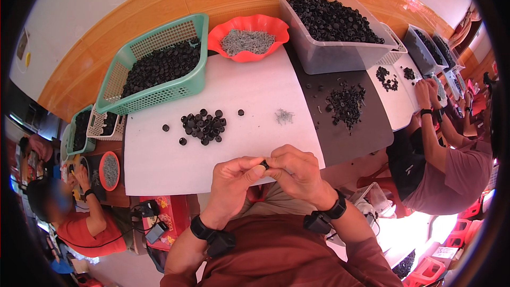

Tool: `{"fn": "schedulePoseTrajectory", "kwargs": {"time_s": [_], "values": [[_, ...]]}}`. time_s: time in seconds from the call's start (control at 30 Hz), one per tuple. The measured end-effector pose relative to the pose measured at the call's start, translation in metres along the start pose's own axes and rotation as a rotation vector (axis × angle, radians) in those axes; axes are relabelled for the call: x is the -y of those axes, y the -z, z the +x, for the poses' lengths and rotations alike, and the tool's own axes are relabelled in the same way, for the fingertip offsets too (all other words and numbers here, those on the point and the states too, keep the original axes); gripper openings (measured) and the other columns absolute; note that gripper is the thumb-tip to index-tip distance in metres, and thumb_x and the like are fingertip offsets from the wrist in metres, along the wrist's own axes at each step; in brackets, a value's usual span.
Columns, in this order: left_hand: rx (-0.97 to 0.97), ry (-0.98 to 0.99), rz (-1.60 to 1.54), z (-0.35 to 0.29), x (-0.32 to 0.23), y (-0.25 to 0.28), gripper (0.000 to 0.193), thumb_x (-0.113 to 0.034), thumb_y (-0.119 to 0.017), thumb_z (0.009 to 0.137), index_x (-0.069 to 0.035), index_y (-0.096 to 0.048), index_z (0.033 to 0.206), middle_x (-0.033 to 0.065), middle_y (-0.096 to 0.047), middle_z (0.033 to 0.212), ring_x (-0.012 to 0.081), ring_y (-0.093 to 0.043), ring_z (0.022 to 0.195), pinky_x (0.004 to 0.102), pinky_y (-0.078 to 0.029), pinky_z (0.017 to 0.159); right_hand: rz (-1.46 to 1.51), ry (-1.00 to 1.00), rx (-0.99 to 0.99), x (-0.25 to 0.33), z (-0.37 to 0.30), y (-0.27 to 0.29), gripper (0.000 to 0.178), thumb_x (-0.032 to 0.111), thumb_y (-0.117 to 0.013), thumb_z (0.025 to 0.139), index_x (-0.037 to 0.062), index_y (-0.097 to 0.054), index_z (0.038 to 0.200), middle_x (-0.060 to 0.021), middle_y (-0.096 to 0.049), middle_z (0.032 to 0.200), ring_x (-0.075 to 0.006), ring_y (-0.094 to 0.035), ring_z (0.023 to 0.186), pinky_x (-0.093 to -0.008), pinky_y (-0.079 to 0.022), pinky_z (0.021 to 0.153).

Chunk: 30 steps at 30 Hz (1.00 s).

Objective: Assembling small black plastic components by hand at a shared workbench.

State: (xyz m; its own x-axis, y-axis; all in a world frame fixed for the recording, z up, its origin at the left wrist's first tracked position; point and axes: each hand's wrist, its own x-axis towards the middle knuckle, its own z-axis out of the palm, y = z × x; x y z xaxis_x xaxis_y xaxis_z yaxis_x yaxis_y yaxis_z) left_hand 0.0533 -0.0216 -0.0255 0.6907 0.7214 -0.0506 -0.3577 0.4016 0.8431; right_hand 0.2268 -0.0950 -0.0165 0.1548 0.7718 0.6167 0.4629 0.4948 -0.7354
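Observation:
Close to the front edge of the white table sheet, my left hand (232,180) and my right hand (295,172) meet at the fingertips. Both pinch one small black plastic part (264,165), mostly covered by the fingers, so its exact shape is unclear. Beyond them on the sheet lies a loose pile of round black plastic caps (204,126), with a few single ones beside it. Right of that pile is a small heap of thin silvery screws or pins (284,116).
A green basket (204,48) of black parts, a red scalloped bowl (215,42) of metal pins and a clear bin (340,53) of black parts line the back. More black pieces (345,103) lie on the dark mat (319,85). People work at both sides.

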Motion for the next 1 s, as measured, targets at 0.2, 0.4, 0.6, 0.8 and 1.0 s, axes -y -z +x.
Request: {"fn": "schedulePoseTrajectory", "kwargs": {"time_s": [0.2, 0.4, 0.6, 0.8, 1.0], "values": [[0.012, -0.035, 0.024, 0.000, -0.003, 0.000, 0.021, 0.001, -0.069, 0.096, 0.004, -0.071, 0.116, 0.0131, -0.074, 0.111, 0.0152, -0.069, 0.100, 0.0296, -0.056, 0.091, -0.045, 0.010, 0.065, 0.000, 0.004, 0.002, 0.018, 0.000, -0.078, 0.082, 0.0020, -0.066, 0.095, -0.0089, -0.065, 0.088, -0.0256, -0.065, 0.069, -0.0337, -0.053, 0.060], [0.000, -0.004, -0.020, -0.002, -0.008, 0.003, 0.020, 0.002, -0.070, 0.095, 0.004, -0.068, 0.114, 0.0119, -0.073, 0.108, 0.0141, -0.070, 0.097, 0.0280, -0.059, 0.086, -0.057, 0.003, 0.117, 0.003, 0.008, 0.002, 0.032, 0.002, -0.079, 0.082, 0.0048, -0.069, 0.113, -0.0075, -0.065, 0.088, -0.0234, -0.066, 0.070, -0.0317, -0.053, 0.060], [-0.050, 0.040, -0.027, -0.006, -0.011, 0.002, 0.029, 0.003, -0.073, 0.092, 0.002, -0.060, 0.118, 0.0110, -0.072, 0.105, 0.0137, -0.070, 0.091, 0.0259, -0.058, 0.079, -0.172, -0.010, 0.306, 0.011, 0.012, 0.008, 0.035, 0.005, -0.079, 0.082, 0.0087, -0.070, 0.115, -0.0052, -0.062, 0.089, -0.0210, -0.065, 0.069, -0.0307, -0.052, 0.057], [-0.044, 0.087, -0.002, -0.011, -0.012, 0.003, 0.030, 0.002, -0.073, 0.092, 0.002, -0.059, 0.118, 0.0096, -0.071, 0.103, 0.0117, -0.068, 0.090, 0.0233, -0.056, 0.074, -0.157, 0.002, 0.328, 0.011, 0.010, 0.003, 0.029, 0.006, -0.077, 0.083, 0.0090, -0.071, 0.111, -0.0053, -0.061, 0.086, -0.0225, -0.064, 0.065, -0.0323, -0.050, 0.055], [-0.033, 0.093, -0.001, -0.012, -0.013, 0.003, 0.029, 0.002, -0.073, 0.092, 0.002, -0.059, 0.118, 0.0096, -0.071, 0.103, 0.0118, -0.068, 0.090, 0.0236, -0.056, 0.076, -0.158, 0.005, 0.314, 0.012, 0.008, 0.004, 0.027, 0.009, -0.077, 0.084, 0.0087, -0.070, 0.109, -0.0061, -0.061, 0.086, -0.0258, -0.063, 0.064, -0.0350, -0.050, 0.055]]}}
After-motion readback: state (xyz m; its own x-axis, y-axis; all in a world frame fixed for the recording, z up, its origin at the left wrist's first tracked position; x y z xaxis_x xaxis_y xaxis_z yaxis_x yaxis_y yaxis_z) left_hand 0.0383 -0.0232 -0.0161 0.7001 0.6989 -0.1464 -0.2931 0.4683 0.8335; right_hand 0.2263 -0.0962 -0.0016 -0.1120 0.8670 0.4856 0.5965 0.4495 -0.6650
